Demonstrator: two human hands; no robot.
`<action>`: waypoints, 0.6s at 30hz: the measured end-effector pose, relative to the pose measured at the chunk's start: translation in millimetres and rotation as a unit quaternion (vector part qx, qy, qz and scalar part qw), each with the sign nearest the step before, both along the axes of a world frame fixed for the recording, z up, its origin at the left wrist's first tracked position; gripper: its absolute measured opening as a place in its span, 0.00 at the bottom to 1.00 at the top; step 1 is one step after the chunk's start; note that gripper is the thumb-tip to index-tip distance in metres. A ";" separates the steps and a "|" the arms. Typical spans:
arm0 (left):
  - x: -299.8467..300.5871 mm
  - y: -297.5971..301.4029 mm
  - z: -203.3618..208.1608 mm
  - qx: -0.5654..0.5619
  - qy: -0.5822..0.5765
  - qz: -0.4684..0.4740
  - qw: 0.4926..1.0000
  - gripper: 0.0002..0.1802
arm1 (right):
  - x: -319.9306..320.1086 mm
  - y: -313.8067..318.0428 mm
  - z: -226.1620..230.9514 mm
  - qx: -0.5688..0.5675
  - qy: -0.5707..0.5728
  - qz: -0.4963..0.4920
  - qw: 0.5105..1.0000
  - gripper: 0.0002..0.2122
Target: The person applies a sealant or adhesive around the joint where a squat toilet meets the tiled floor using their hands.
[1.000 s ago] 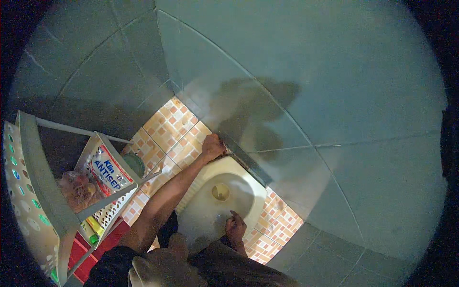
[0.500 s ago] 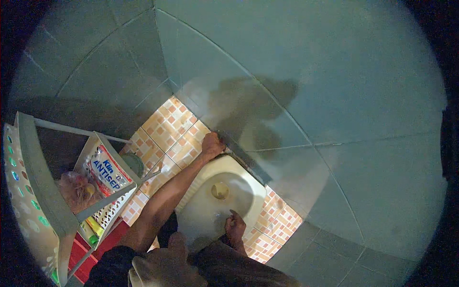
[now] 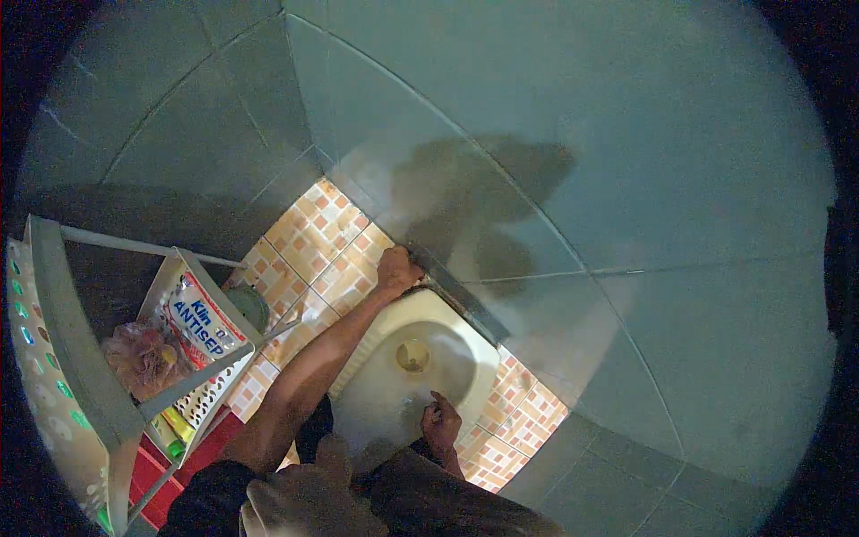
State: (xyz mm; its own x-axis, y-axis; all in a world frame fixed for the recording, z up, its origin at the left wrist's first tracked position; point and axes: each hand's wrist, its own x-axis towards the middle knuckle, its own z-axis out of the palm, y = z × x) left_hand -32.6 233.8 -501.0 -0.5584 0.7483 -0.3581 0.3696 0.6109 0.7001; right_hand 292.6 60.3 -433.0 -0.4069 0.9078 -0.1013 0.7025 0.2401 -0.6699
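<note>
A cream squat toilet (image 3: 488, 358) is set in the floor below me, with cloudy water around its round drain hole (image 3: 412, 356). My left arm reaches along its left side, and my left hand (image 3: 397, 268) is closed in a fist at its far corner, against the foot of the wall. Whatever that fist may grip is hidden. Over the right part of the bowl hangs my right hand (image 3: 441, 424), its index finger stretched out and the others loosely bent. Nothing shows in it.
At the left stands a plastic rack (image 3: 76, 304) holding a white printed pouch (image 3: 201, 322), a crumpled mesh puff (image 3: 148, 358) and a yellow-green tube (image 3: 174, 430). Something red (image 3: 210, 443) lies beneath. Grey tiled walls (image 3: 626, 161) close in around the mosaic-patterned floor (image 3: 327, 228).
Both hands stay almost where they were. The view and the shadow on the wall have shifted slightly.
</note>
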 end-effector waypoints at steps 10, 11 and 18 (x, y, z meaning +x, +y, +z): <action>1.6 -1.3 21.5 0.015 -0.033 -0.026 0.999 0.22 | 5.3 4.9 10.7 0.016 -0.010 -0.003 1.000 0.15; 4.1 -5.5 20.5 0.023 -0.016 -0.008 1.000 0.23 | 5.9 4.8 14.8 0.026 -0.010 0.009 1.000 0.15; -4.5 1.0 34.3 -0.012 0.004 -0.064 0.998 0.21 | -13.9 -10.4 42.0 -0.001 0.034 -0.088 0.996 0.14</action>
State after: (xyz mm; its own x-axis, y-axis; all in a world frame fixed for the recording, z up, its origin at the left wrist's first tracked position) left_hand -37.1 234.9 -466.7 -0.4623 0.8047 -0.3724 0.4514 0.5751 0.6823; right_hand 278.7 49.9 -391.0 -0.2475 0.9654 -0.0819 0.6869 0.1152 -0.7176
